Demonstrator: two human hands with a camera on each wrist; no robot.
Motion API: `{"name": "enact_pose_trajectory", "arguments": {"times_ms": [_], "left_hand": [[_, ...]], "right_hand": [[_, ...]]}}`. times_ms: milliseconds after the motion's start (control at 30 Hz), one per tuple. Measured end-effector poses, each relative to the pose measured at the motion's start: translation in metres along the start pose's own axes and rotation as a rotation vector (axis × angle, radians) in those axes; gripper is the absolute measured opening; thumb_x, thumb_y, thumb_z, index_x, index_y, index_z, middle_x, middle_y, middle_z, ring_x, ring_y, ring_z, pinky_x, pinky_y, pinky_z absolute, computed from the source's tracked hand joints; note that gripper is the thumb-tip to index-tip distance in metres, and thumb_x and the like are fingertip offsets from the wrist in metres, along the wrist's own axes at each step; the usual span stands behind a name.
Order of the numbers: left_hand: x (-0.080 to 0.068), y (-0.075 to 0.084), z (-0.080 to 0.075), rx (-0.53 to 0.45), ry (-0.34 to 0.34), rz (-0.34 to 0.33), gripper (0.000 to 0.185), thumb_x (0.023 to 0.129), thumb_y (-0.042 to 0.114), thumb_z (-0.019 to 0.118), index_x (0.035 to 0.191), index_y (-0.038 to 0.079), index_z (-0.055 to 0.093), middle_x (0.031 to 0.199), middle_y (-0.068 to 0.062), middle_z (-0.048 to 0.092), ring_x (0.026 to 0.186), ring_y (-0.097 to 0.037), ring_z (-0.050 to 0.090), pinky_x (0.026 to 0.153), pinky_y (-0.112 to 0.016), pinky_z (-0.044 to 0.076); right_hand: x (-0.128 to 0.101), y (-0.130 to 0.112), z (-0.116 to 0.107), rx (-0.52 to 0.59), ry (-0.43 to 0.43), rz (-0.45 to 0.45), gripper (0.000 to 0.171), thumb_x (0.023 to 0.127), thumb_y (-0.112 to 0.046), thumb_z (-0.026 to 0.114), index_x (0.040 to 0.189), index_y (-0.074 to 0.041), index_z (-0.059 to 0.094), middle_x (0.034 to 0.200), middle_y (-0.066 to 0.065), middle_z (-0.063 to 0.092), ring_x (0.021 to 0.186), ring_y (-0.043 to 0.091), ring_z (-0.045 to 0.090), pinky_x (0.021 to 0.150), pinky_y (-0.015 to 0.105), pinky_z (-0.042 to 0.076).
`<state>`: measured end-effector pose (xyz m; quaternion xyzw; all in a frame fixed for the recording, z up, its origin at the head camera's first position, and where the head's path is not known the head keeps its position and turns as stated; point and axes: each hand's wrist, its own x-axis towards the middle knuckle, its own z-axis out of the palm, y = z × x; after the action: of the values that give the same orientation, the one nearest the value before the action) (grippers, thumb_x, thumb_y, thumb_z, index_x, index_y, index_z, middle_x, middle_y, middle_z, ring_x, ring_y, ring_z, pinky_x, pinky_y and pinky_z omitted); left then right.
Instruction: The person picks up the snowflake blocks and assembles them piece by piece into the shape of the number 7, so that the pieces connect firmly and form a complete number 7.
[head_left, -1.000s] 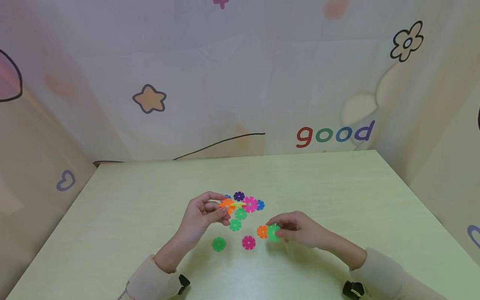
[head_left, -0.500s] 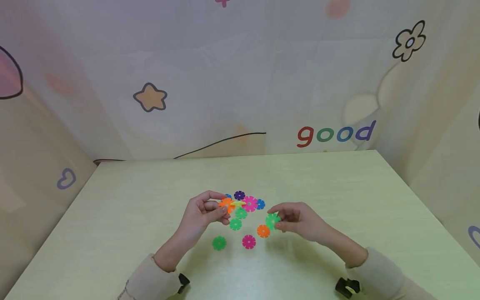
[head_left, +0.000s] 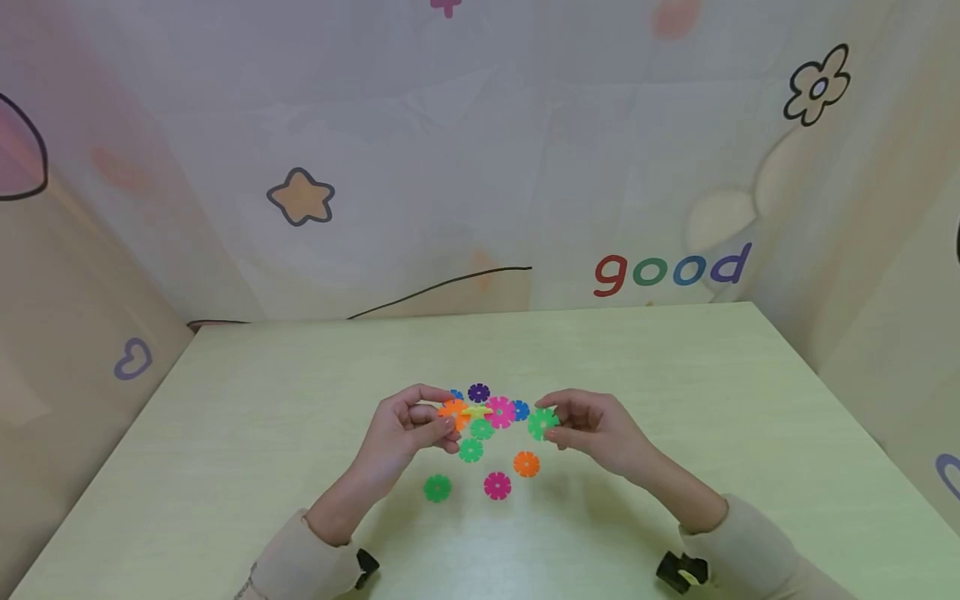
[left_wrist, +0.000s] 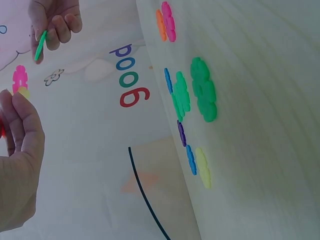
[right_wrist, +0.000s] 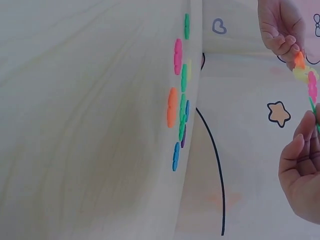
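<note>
Only readable txt: word "good" printed on backdrop sheet behind far right part of table. Lowercase, 4 letters, each diff colour: g red, o green, o blue, d purple. Same word in left wrist view, turned sideways by cam angle, same colours, on same sheet. Right wrist view: no txt legible. Rest of sheet has drawn shapes only — star, flower, heart outlines — no letters or nos. No brand, label or number readable on the plastic flower discs or sleeves.
</note>
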<state>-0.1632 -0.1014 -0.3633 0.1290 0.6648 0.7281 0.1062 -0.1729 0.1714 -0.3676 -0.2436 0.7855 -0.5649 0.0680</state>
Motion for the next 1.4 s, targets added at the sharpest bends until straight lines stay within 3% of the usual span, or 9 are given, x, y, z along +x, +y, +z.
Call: {"name": "enact_pose_trajectory", "arguments": {"times_ms": [500, 700, 900, 1067, 1233, 1400], "left_hand": [[-0.001, 0.000, 0.001, 0.007, -0.039, -0.016, 0.032, 0.085, 0.000, 0.062, 0.113, -0.009, 0.048, 0.074, -0.001, 0.066, 0.065, -0.016, 0.066, 0.080, -0.033, 0.052], [-0.001, 0.000, 0.002, 0.004, -0.037, -0.034, 0.032, 0.086, 0.000, 0.061, 0.114, -0.009, 0.047, 0.074, -0.002, 0.066, 0.065, -0.016, 0.067, 0.081, -0.033, 0.051], [0.000, -0.002, 0.003, -0.001, -0.036, -0.064, 0.031, 0.088, 0.001, 0.058, 0.116, -0.008, 0.047, 0.075, -0.002, 0.066, 0.066, -0.017, 0.067, 0.082, -0.035, 0.051], [0.001, -0.003, 0.006, 0.005, -0.064, -0.088, 0.035, 0.088, 0.001, 0.057, 0.121, -0.006, 0.047, 0.075, -0.004, 0.065, 0.067, -0.016, 0.066, 0.081, -0.034, 0.052], [0.003, -0.005, 0.011, 0.087, -0.066, -0.095, 0.047, 0.081, 0.003, 0.068, 0.125, 0.002, 0.052, 0.074, -0.005, 0.063, 0.061, -0.016, 0.061, 0.073, -0.029, 0.053], [0.004, -0.007, 0.015, 0.154, -0.052, -0.092, 0.047, 0.078, 0.008, 0.073, 0.121, 0.003, 0.057, 0.070, -0.008, 0.060, 0.054, -0.017, 0.054, 0.060, -0.025, 0.051]], "right_hand": [[0.004, -0.004, 0.010, -0.107, 0.091, -0.069, 0.027, 0.082, -0.003, 0.067, 0.109, -0.002, 0.062, 0.079, 0.005, 0.062, 0.066, 0.016, 0.059, 0.059, 0.025, 0.050], [0.004, -0.004, 0.014, -0.163, 0.114, -0.145, 0.023, 0.082, -0.005, 0.068, 0.104, -0.002, 0.065, 0.078, 0.001, 0.063, 0.065, 0.013, 0.056, 0.060, 0.024, 0.049], [0.004, -0.005, 0.019, -0.165, 0.157, -0.210, 0.020, 0.080, -0.002, 0.068, 0.100, -0.001, 0.067, 0.083, 0.007, 0.066, 0.070, 0.012, 0.057, 0.066, 0.024, 0.052], [0.005, -0.003, 0.024, -0.173, 0.169, -0.257, 0.019, 0.079, -0.001, 0.069, 0.098, -0.001, 0.068, 0.083, 0.006, 0.067, 0.069, 0.012, 0.057, 0.064, 0.024, 0.052], [0.006, -0.003, 0.028, -0.184, 0.170, -0.314, 0.019, 0.078, 0.000, 0.070, 0.098, -0.001, 0.068, 0.084, 0.006, 0.067, 0.067, 0.011, 0.058, 0.062, 0.024, 0.052], [0.006, -0.002, 0.030, -0.181, 0.178, -0.360, 0.020, 0.077, 0.003, 0.070, 0.097, 0.000, 0.068, 0.082, 0.006, 0.067, 0.066, 0.011, 0.058, 0.061, 0.024, 0.053]]}}
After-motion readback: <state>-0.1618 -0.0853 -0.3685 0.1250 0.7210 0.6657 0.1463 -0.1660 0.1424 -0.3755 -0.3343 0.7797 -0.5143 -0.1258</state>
